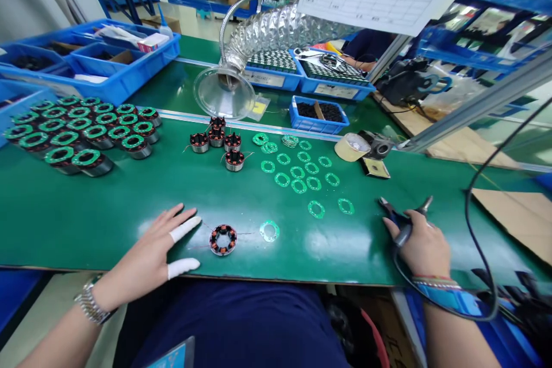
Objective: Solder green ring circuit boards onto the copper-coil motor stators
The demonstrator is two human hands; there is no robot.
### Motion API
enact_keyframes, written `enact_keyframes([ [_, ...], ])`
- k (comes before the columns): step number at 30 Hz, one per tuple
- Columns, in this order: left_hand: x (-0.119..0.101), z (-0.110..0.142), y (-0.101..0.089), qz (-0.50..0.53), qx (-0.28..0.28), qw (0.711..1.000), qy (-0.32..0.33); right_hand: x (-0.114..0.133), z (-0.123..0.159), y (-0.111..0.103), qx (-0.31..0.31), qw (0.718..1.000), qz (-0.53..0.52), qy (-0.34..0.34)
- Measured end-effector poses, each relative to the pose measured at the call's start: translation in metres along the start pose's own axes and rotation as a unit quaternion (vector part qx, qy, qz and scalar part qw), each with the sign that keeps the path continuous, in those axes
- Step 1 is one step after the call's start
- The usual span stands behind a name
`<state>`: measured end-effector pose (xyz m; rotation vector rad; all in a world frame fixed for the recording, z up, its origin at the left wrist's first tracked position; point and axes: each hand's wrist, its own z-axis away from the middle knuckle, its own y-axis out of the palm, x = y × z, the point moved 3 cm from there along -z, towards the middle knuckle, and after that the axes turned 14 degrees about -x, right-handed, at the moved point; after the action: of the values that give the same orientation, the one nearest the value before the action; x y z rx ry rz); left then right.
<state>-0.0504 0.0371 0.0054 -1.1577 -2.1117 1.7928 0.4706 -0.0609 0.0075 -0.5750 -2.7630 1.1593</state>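
Note:
My left hand [149, 247] is spread flat over the green bench, white finger cots on the thumb and index finger. Just right of its fingertips lies a motor stator [223, 240] with copper windings and loose wire ends, apart from the hand. A green ring-shaped circuit board [269, 231] rests beside the stator. At the right, my right hand [425, 247] closes around a corded tool that looks like a soldering iron [403, 236]. A dark plier-like tool [390, 207] pokes out by its fingers, partly hidden. More ring boards [297, 172] lie scattered beyond.
Finished-looking stators with green tops [92, 161] crowd the left; several bare stators [234, 160] stand mid-bench. A fume hood funnel [224, 92] hangs over the back. Blue trays [319, 122], a tape roll [351, 147] and cardboard [517, 218] are around. A black cable [470, 230] loops by my right arm.

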Motion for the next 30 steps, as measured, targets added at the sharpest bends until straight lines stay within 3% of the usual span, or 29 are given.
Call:
enact_keyframes([
  [2,-0.014,-0.004,0.011,-0.010,0.015,0.999,0.027,0.029,-0.003,-0.010,-0.044,0.995,-0.088,-0.031],
  [4,-0.028,-0.012,0.018,0.006,0.023,0.999,0.031,0.073,-0.004,-0.023,-0.047,0.987,-0.143,-0.054],
  [5,-0.034,-0.017,0.019,0.018,0.025,0.999,0.029,0.099,-0.003,-0.029,-0.023,0.967,-0.240,-0.083],
  [7,-0.039,-0.024,0.021,0.044,0.022,0.999,0.016,0.153,0.002,-0.039,0.070,0.887,-0.426,-0.163],
  [8,-0.039,-0.027,0.020,0.055,0.016,0.998,0.006,0.176,0.005,-0.042,0.099,0.861,-0.459,-0.196],
  [10,-0.038,-0.028,0.018,0.074,0.005,0.997,-0.020,0.208,0.011,-0.044,0.129,0.829,-0.493,-0.229],
  [12,-0.037,-0.025,0.015,0.093,-0.007,0.994,-0.051,0.226,0.018,-0.043,0.146,0.818,-0.507,-0.231],
  [16,-0.042,-0.017,0.010,0.126,-0.056,0.987,-0.086,0.241,0.028,-0.042,0.147,0.831,-0.505,-0.181],
  [20,-0.050,-0.017,0.007,0.141,-0.094,0.983,-0.074,0.244,0.027,-0.051,0.111,0.838,-0.515,-0.140],
  [24,-0.054,-0.021,0.007,0.150,-0.092,0.983,-0.056,0.225,0.013,-0.064,0.044,0.819,-0.559,-0.117],
  [30,-0.060,-0.027,0.012,0.180,-0.078,0.980,-0.036,0.199,0.005,-0.067,0.054,0.809,-0.577,-0.099],
])
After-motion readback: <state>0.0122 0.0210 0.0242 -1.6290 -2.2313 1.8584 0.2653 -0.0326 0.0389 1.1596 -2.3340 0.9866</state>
